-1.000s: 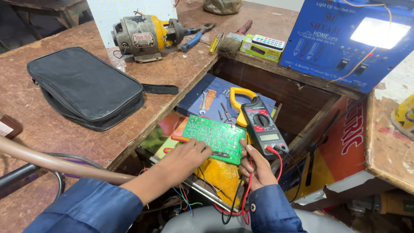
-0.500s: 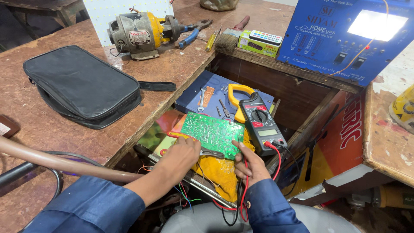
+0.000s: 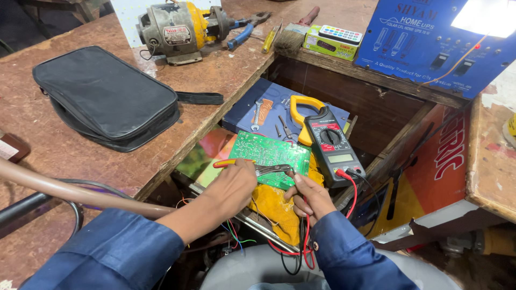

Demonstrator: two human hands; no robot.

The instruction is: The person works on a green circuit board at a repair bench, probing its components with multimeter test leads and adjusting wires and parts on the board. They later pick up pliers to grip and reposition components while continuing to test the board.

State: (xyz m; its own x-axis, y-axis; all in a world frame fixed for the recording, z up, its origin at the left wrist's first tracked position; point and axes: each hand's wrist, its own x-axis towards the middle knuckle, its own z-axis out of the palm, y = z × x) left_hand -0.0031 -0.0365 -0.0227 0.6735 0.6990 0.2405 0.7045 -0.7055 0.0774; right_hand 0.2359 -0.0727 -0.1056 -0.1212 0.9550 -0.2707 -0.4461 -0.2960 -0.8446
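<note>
The green circuit board (image 3: 270, 157) is a flat rectangle lying slightly tilted over a yellow cloth (image 3: 277, 207) in the recess below the surface's (image 3: 215, 80) front edge, its component side up with white markings and rows of small parts. Its near edge sits under the pliers. The pliers (image 3: 258, 167) have orange handles and bare metal jaws; they lie nearly level, handles toward the left, jaws pointing right across the board's near edge. The left hand (image 3: 232, 185) closes around the handles, and the right hand (image 3: 312, 194) touches the board's near right corner with its fingertips.
</note>
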